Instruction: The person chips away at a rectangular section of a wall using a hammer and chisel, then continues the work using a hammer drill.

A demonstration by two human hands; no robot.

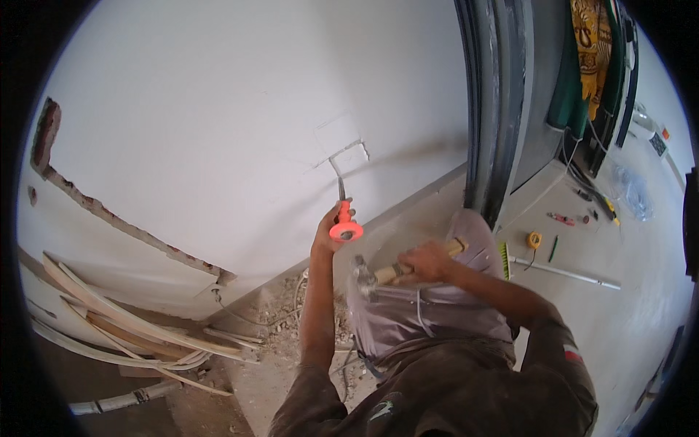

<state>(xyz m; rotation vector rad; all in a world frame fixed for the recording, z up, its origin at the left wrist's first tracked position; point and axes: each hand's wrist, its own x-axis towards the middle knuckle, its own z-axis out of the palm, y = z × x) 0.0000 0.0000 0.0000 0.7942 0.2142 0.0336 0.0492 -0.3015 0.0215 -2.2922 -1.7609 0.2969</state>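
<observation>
A big white wall (269, 80) fills 11 o'clock, with a soft gray shadow (357, 44) on it at 12 o'clock. At 9 o'clock, a long, rough groove (120, 221) cuts into it. A tall, dark frame (513, 109) stands at 2 o'clock. The floor (604, 357) is pale gray at 4 o'clock, but bumpy rubble (286, 331) covers it at 7 o'clock.
</observation>
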